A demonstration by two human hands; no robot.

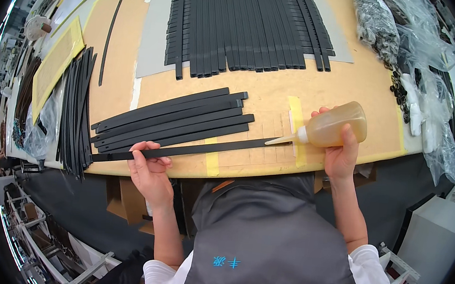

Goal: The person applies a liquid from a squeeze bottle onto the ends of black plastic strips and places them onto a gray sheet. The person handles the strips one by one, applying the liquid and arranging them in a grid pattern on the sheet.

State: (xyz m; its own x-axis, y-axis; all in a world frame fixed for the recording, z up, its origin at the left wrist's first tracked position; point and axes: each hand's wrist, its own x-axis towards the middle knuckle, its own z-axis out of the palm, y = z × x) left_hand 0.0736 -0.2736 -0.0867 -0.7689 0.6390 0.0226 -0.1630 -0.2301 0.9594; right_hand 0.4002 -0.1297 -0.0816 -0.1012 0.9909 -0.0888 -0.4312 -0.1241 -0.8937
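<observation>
Grey apron [267, 239] fills the lower centre. Above it, the tan worktable [275, 100] carries a large batch of black straps [244, 23] at top centre, apparently still waiting, and a smaller fan [172, 117] mid-left. Left hand [151, 170] pins the nearest strap [194, 150]; right hand [341, 153] grips an amber squeeze bottle [336, 125], nozzle at the strap's right end, so gluing seems just starting.

Tan worktable [353, 83] carries black strips [175, 118] at centre, a grey sheet [153, 36] at twelve o'clock, and plastic bags [427, 62] at two o'clock.
</observation>
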